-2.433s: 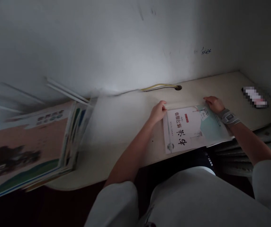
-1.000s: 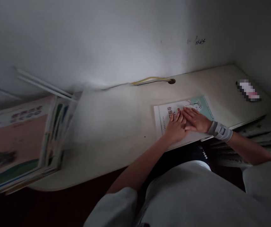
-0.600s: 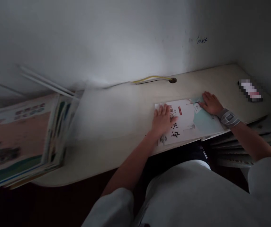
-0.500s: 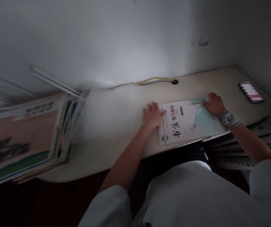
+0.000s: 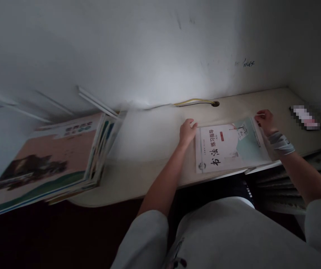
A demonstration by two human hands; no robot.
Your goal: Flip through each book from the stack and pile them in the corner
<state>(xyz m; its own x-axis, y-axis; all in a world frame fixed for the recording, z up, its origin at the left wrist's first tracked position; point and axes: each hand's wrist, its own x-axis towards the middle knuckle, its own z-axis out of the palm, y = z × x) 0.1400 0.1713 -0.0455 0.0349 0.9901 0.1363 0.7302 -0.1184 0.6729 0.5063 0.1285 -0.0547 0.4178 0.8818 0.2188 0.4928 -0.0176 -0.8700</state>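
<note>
At the right end of the table (image 5: 278, 101), a calligraphy practice booklet (image 5: 228, 147) lies flat and slightly askew near the front edge (its white cover reads 书法练习指导, with a pale green panel on the right). The person's left hand (image 5: 187, 132) rests at the booklet's top left corner, its grip loose, the fingers together and touching the edge without clamping it. The right hand (image 5: 265, 121) sits at the top right corner, thumb and fingers drawn together at the cover's edge; whether they pinch it cannot be told. A wrist brace (image 5: 281, 144) wraps the right wrist. Near the table's back edge, a yellow cable (image 5: 194, 101) runs to a round grommet (image 5: 215, 104), and a pixelated object (image 5: 305, 117) lies in the back right corner. A stack of large picture books (image 5: 56, 149) overhangs the left end, well apart from both hands.
</note>
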